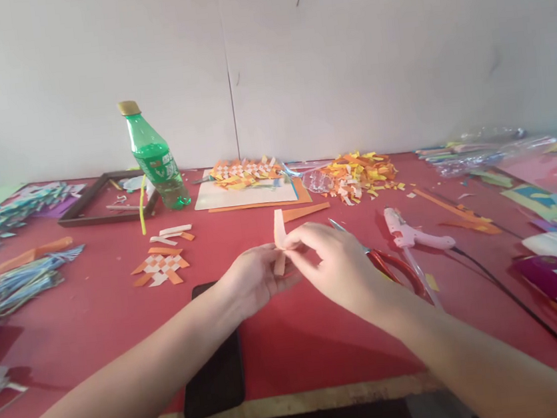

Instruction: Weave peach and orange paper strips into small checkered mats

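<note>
My left hand (pixel 256 278) and my right hand (pixel 332 263) meet above the middle of the red table, thumbs and fingertips pinched together. Between them is a pale peach paper strip (pixel 279 226), its upper part standing up and a short end showing below the fingers. Just behind it an orange paper strip (pixel 309 211) lies on the table. To the left rests a small woven piece of orange and white paper (pixel 160 266), with short loose white strips (pixel 173 232) beside it. Red-handled scissors (pixel 399 269) lie by my right wrist, partly hidden by it.
A black phone (pixel 214 370) lies under my left forearm. A pink glue gun (pixel 417 237) with a cord is at right. At the back are a green bottle (pixel 157 159), a brown frame (pixel 103 219), a white sheet (pixel 244 196) and orange-yellow paper scraps (pixel 362 172).
</note>
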Tool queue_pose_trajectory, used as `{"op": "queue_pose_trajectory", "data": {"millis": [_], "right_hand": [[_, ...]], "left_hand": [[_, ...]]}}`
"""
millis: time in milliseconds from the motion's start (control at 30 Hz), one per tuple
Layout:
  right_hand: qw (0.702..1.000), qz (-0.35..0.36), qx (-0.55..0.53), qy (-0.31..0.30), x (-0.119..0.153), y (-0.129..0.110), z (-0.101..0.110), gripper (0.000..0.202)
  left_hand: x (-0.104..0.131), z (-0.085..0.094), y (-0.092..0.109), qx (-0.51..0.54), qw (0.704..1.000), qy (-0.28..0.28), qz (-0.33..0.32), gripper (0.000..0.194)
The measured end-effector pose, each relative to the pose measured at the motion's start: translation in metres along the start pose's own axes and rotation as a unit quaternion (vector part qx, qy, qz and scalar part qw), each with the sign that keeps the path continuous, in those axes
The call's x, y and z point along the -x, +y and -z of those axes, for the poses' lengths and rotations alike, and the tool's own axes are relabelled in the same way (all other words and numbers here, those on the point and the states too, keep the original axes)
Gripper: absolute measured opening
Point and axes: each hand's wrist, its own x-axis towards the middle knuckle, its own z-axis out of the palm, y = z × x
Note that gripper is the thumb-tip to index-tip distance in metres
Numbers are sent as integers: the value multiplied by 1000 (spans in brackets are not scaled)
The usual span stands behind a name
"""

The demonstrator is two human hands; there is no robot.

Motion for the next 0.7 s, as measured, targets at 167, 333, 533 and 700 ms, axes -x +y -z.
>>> {"op": "queue_pose_trajectory", "data": {"millis": [167,333,533,700], "right_hand": [[1000,-12,-14,-9,6,6,-12,19],[997,-42,-44,-39,6,3,-7,19],[990,-88,-98,-43,5,-2,-1,21],[988,-96,-104,-61,6,-4,2,20]], "left_hand": [[4,-3,-5,30,999,7,-21,40],[4,-3,-7,59,998,-8,-33,42],[6,-8,-7,91,994,-40,-35,38],[5,-11,-8,106,993,-33,-31,40]]}}
